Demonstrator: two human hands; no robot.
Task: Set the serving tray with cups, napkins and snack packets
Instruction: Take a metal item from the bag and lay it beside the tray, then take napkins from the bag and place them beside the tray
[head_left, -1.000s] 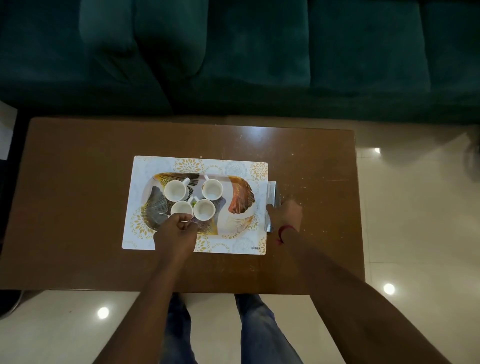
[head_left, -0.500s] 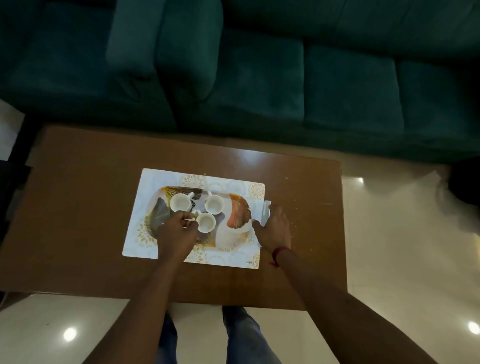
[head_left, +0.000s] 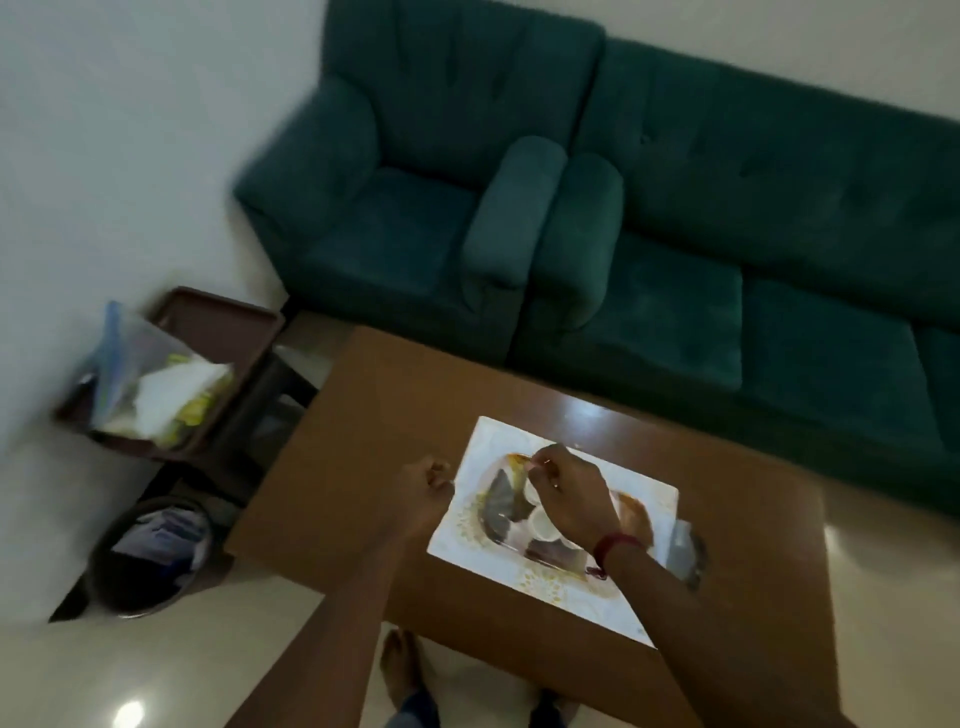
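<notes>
Head view: you are looking down and to your left across a wooden table (head_left: 363, 415), and the picture is blurring with motion.
Far left: a brown side tray (head_left: 218, 322) is sitting by the wall, holding a clear bag (head_left: 117, 358), white paper that may be napkins (head_left: 171, 395) and something yellow (head_left: 195, 410); a dark bin (head_left: 150, 561) is standing on the floor below it.
Left hand: your left hand (head_left: 423, 493) is hovering over the bare table just beside the mat's left edge, fingers curling into a loose fist, and you are holding nothing that I can see.
Mat and tray: the serving tray (head_left: 498, 504) is lying on a pale placemat (head_left: 644, 499), its long axis running from upper left to lower right, toward your right arm.
Right hand: your right hand (head_left: 569, 499) is reaching over the tray's far left end, fingers pinching together; whether they are gripping a cup or its handle I cannot tell.
Cups: white cups (head_left: 545, 525) are showing under your hand, the count hidden.
Right edge: a greyish item (head_left: 685, 545) is lying beside the mat, too blurred to name.
Progress: cups look placed; napkins and snack packets are, in my judgement, still missing from the tray.
</notes>
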